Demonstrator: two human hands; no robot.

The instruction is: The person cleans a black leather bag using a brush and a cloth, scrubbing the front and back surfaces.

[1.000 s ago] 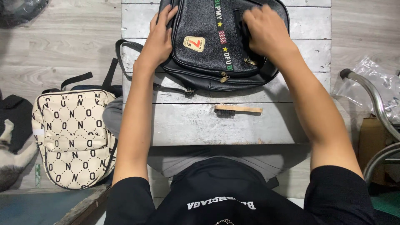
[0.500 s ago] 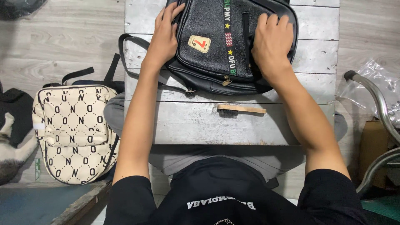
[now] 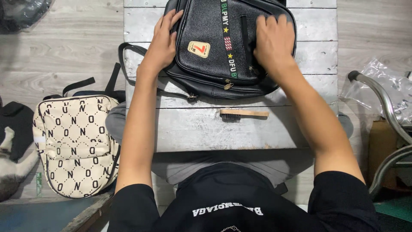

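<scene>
A black leather backpack [image 3: 214, 47] lies flat on a worn grey wooden table [image 3: 201, 129], its front pocket with a small square patch and a lettered stripe facing up. My left hand [image 3: 163, 41] rests flat on the backpack's left edge, fingers spread over it. On the right side of the front pocket, my right hand [image 3: 274, 41] presses down with fingers together; it looks slightly blurred. A small wooden brush [image 3: 243, 114] lies on the table just below the backpack, touched by neither hand.
A cream backpack [image 3: 75, 146] with a black letter pattern lies on the floor at the left. A cat [image 3: 10, 172] is partly visible at the far left edge. A metal chair frame [image 3: 386, 129] and crumpled clear plastic [image 3: 386, 83] are at the right.
My right hand has slid from the backpack's upper right down onto its front pocket. The left hand stayed on the left edge. The view has shifted slightly.
</scene>
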